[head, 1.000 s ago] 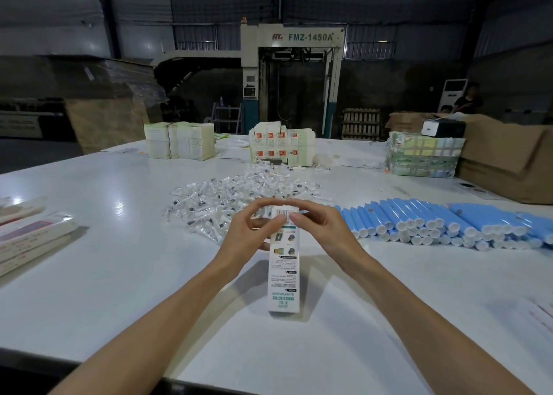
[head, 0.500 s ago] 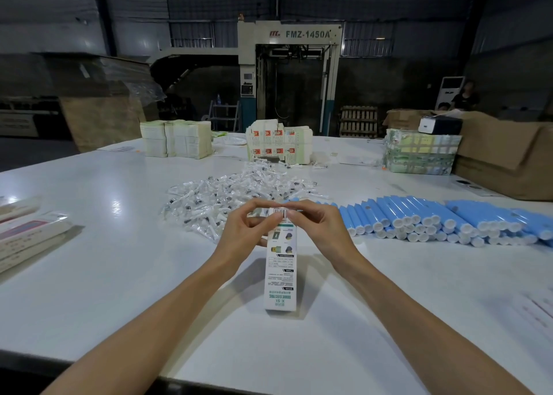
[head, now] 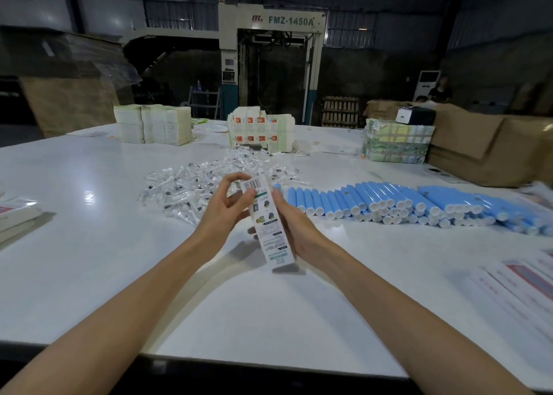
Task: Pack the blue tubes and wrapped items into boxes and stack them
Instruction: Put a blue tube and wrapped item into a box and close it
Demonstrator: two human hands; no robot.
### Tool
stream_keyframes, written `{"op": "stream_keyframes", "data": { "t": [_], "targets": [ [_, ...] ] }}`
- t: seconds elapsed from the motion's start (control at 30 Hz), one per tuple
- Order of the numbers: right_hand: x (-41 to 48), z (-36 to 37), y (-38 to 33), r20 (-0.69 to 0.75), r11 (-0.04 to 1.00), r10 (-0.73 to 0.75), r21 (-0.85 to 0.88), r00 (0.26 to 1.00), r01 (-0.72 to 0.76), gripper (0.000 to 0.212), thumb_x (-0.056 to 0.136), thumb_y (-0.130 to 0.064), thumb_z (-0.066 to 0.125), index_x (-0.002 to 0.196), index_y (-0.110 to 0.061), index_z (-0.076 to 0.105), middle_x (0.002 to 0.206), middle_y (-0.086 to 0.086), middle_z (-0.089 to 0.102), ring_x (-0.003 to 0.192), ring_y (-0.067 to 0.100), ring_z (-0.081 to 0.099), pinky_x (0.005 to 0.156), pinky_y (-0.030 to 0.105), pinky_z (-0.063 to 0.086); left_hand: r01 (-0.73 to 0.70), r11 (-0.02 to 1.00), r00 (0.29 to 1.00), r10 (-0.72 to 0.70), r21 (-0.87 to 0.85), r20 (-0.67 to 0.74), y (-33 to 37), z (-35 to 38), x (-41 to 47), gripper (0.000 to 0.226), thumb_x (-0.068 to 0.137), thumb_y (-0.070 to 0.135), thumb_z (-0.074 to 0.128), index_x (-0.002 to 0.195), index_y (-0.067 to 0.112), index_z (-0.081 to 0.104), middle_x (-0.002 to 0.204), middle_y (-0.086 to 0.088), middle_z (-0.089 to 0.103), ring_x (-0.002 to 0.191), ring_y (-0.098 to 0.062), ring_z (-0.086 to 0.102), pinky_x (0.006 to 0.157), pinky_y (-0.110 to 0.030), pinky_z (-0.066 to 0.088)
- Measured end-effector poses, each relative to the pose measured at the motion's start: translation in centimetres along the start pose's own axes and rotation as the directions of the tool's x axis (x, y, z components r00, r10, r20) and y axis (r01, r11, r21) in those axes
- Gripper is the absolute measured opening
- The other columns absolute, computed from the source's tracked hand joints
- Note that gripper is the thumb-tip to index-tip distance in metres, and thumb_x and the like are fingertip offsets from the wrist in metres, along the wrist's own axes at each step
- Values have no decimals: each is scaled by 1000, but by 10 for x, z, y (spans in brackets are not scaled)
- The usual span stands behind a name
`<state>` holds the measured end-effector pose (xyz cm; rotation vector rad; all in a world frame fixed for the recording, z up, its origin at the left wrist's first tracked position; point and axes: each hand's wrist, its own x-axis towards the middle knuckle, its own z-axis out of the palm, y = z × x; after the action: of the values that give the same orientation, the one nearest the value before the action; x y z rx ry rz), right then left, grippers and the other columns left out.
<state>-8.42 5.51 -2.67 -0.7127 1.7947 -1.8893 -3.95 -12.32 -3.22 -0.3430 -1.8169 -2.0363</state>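
One box (head: 269, 224), seemingly just closed, is grasped by my left grip (head: 224, 212) and right grip (head: 296, 230) above the worktop (head: 89, 260) middle, with heaps of blue tubes (head: 404, 203) and wrapped items (head: 203, 179) beyond still unpacked.

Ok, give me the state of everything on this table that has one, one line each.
box, tilted, barcode end up, held in both hands.
left hand, grips the box near its top.
right hand, holds the box's side.
blue tubes, lying in rows, capped, unpacked.
wrapped items, loose pile, unpacked.
flat cartons, stacked at the far edge.
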Motion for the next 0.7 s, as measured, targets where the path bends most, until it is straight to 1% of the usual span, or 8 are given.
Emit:
{"op": "stream_keyframes", "data": {
  "t": [0.07,0.17,0.27,0.33,0.43,0.5,0.57,0.7],
  "targets": [
    [-3,-2,-1,38,999,38,-25,999,-37,66,98,-72,44,134,-22,67,111,16,77,98,35,75,90,49,62,-5,1000,1000,4,21,28,-1,-1,0,20,100,41,70,117,39,59,110,-19,78,99,-29,73,89,-39,62],
    [-11,-8,-5,36,995,48,-90,998,-45,58,100,-71,44,132,-29,67,115,9,77,98,33,75,98,54,59,-29,994,997,21,104,77,-5,1,0,15,107,37,60,120,40,54,112,-22,78,102,-29,70,98,-48,56],
    [-31,-19,-11,-39,964,-6,-266,999,-4,53,100,-73,44,130,-35,66,112,-2,78,98,23,76,90,45,62,-96,962,989,63,257,133,-8,7,-2,27,108,35,59,132,38,48,115,-6,78,106,-16,70,90,-30,58],
    [-47,-30,-17,-136,916,-51,-401,989,-8,54,100,-72,45,135,-33,61,116,-7,75,100,16,74,88,40,60,-183,884,974,103,429,204,-13,10,-5,39,107,35,61,141,41,43,120,-1,70,107,-13,67,86,-24,56],
    [-75,-50,-28,-252,782,-153,-622,955,-39,51,101,-69,46,130,-30,62,113,-17,67,98,1,65,79,28,47,-324,726,924,107,607,366,-26,11,-12,48,107,25,63,147,41,42,122,8,64,107,-14,65,88,-27,55],
    [-99,-68,-39,-328,706,-224,-703,918,-79,49,100,-69,48,128,-32,63,111,-21,64,96,1,63,77,27,45,-382,642,898,88,665,431,-32,13,-15,47,107,27,63,148,42,46,122,18,61,111,-12,62,92,-30,53],
    [-125,-90,-54,-410,634,-300,-760,862,-141,53,99,-71,49,130,-32,63,117,-17,64,100,9,62,82,32,46,-453,562,867,98,692,489,-35,16,-15,44,106,34,61,147,45,48,124,24,59,116,-9,60,92,-31,52],
    [-181,-135,-89,-533,429,-495,-837,686,-341,50,97,-72,50,121,-31,66,105,-12,65,95,12,59,70,32,45,-589,420,787,101,691,609,-41,28,-16,32,109,46,53,139,56,52,120,34,58,116,4,59,87,-25,53]
  ]
}}
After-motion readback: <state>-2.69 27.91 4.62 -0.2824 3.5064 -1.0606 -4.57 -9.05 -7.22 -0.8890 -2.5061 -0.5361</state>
